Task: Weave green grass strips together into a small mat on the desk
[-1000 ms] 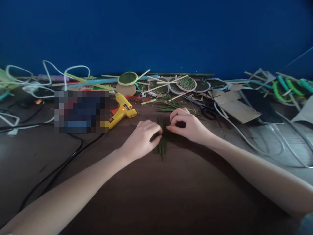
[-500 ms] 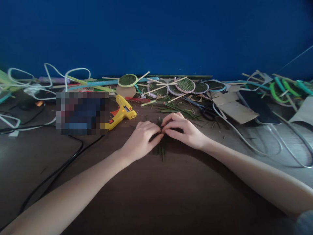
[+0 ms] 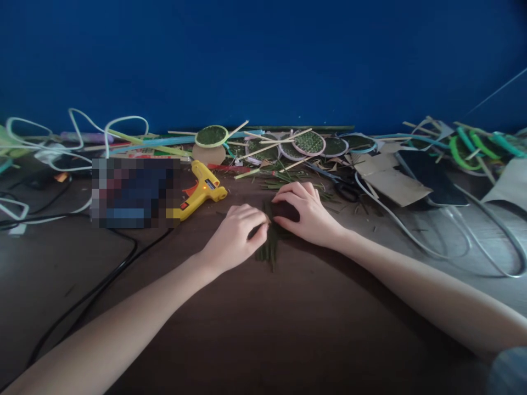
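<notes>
Narrow dark green leaf strips (image 3: 269, 249) lie crossed in a small patch on the dark table, partly covered by my fingers. At their left edge my left hand (image 3: 242, 233) is closed, its thumb and forefinger pinched on a strip. My right hand (image 3: 307, 214) arches over the right side of the patch. Its thumb and forefinger stand apart, with the fingertips touching or close above the strips. Whatever lies under the right palm is in shadow.
A yellow glue gun (image 3: 201, 192) with a lit orange lamp lies left, beside a blurred-out object (image 3: 135, 192). Behind are green woven discs (image 3: 308, 142), sticks and loose strips. Scissors (image 3: 346, 189), cardboard (image 3: 395, 181), a phone (image 3: 432, 178) and cables lie right. Black cable (image 3: 111, 274) crosses the left.
My right hand's fingers have parted from the pinch beside my left fingertips and spread slightly to the right. My left hand stays almost in place. The whole view has shifted a little.
</notes>
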`<act>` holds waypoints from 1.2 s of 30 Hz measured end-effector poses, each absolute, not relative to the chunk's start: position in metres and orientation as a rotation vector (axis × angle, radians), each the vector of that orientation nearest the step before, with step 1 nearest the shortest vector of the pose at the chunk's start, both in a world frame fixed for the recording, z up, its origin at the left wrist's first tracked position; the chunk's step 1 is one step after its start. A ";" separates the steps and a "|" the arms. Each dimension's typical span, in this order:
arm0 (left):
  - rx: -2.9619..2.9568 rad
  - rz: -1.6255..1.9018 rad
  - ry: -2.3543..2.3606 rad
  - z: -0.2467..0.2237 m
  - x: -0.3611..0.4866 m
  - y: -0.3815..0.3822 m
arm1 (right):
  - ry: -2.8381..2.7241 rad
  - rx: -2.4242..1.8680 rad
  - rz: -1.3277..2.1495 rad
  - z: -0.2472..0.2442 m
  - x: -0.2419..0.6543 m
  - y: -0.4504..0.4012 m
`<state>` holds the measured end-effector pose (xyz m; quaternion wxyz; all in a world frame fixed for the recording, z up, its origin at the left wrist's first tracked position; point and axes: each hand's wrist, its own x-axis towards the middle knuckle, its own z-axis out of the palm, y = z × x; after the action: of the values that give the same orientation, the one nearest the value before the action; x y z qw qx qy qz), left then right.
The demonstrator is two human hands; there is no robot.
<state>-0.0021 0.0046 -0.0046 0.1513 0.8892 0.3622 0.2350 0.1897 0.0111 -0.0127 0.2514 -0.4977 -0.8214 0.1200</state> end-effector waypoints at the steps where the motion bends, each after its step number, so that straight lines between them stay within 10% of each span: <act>1: 2.552 0.674 1.040 -0.005 -0.002 0.005 | -2.243 -1.346 0.326 -0.013 0.190 0.011; 36: 2.490 0.675 1.080 -0.001 -0.001 0.004 | -1.989 -1.019 0.796 -0.005 0.198 0.007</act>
<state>-0.0013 0.0037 -0.0011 0.1716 0.8770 0.3804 0.2379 0.1976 0.0066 -0.0050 0.3750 -0.3981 -0.7772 0.3111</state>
